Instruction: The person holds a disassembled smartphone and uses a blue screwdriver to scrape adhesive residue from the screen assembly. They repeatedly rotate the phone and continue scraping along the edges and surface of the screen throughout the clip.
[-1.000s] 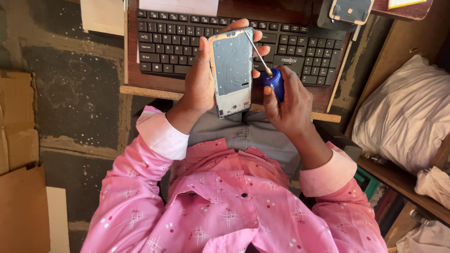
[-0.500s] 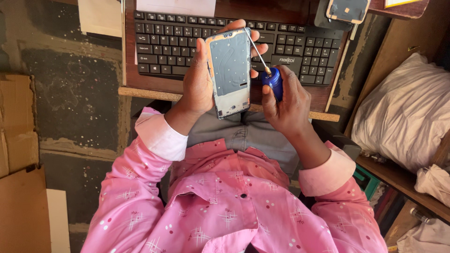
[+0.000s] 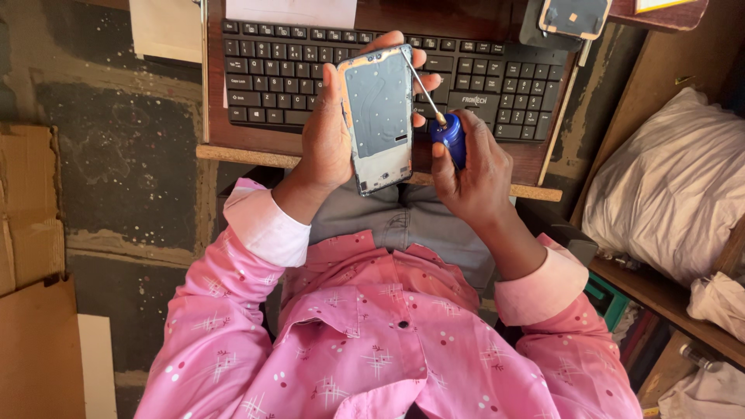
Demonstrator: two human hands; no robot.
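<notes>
While left fingers [image 3: 403, 58] wrap the phone frame [image 3: 379, 116], the screwdriver [image 3: 436, 116] touches it.

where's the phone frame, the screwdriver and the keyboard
phone frame [image 3: 379, 116], head view, middle of its grey inner panel
screwdriver [image 3: 450, 138], head view, blue handle in the right hand's grip
keyboard [image 3: 272, 74], head view, black keys left of the phone frame

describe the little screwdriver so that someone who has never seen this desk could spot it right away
Start at the black keyboard on the wooden pull-out tray. In front of it, the left hand holds an opened grey phone frame upright. The screwdriver is just right of the frame, in the right hand: a thin metal shaft touching the frame's upper right edge, with the only bright blue handle here.
</notes>
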